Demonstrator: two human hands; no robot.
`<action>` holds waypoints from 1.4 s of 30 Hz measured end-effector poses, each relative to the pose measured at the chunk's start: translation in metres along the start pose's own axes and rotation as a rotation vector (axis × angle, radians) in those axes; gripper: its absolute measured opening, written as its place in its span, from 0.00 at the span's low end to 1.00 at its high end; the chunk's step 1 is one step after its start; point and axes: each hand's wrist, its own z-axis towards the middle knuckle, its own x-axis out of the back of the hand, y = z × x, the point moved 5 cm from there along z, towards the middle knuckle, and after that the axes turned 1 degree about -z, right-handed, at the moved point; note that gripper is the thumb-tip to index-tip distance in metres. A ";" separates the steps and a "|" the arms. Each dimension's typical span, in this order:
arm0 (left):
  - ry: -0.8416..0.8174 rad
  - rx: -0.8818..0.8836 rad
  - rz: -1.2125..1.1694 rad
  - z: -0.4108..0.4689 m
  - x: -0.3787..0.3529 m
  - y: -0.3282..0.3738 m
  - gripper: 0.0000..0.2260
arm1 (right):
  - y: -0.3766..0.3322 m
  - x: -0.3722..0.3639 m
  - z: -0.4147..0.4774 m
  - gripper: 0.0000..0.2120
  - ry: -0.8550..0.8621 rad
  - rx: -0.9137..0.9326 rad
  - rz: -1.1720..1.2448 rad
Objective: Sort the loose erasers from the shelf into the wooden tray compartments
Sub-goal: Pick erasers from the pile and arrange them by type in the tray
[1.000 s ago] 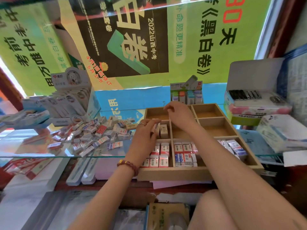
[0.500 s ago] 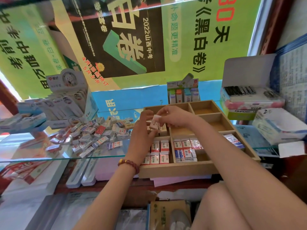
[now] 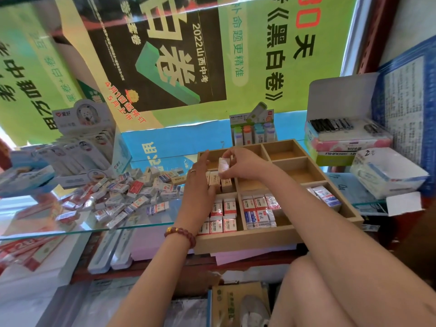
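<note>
A person's right hand (image 3: 245,165) pinches a single plastic-wrapped eraser (image 3: 223,164) between thumb and curled fingertips, holding it upright just above the left column of a wooden tray (image 3: 247,239). It hangs over a row of tan boxed erasers (image 3: 225,182) standing on edge in the middle-left compartment. The left hand (image 3: 200,182), with a ring and a beaded bracelet (image 3: 181,234), is raised just beside the eraser on its left, fingers straight and holding nothing, its palm turned toward the eraser at the tray's left wall. Whether it touches the tan row cannot be told. The near-left compartment holds red-and-white erasers (image 3: 221,215) packed in rows, and blue-and-white ones (image 3: 259,217) lie in the near-middle compartment. A few more (image 3: 326,195) sit in the near-right one. The loose erasers (image 3: 132,192) lie heaped on the glass shelf (image 3: 70,228) to the left of the tray, well apart from the right hand and near the left wrist.
</note>
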 end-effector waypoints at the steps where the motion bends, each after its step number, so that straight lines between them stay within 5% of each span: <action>1: 0.021 0.031 0.016 0.000 0.001 -0.002 0.34 | 0.000 0.002 0.000 0.26 0.014 0.013 -0.055; 7: 0.033 0.053 0.198 0.001 0.002 -0.002 0.18 | 0.004 -0.012 0.003 0.28 -0.025 -0.012 -0.277; 16: 0.033 0.064 0.224 0.001 0.005 0.001 0.10 | 0.007 -0.017 0.005 0.31 -0.010 -0.022 -0.248; 27: 0.032 0.076 0.246 -0.001 0.006 0.002 0.10 | 0.005 -0.018 0.004 0.23 0.010 0.036 -0.366; 34: 0.056 0.088 0.203 -0.001 0.007 0.000 0.08 | -0.002 -0.018 0.001 0.36 -0.088 0.009 -0.417; 38: 0.063 0.097 0.191 -0.003 0.008 0.000 0.09 | -0.007 -0.018 0.000 0.28 -0.043 0.047 -0.436; 42: 0.090 0.120 0.134 -0.005 0.010 0.000 0.10 | -0.007 -0.016 -0.001 0.32 0.014 0.037 -0.399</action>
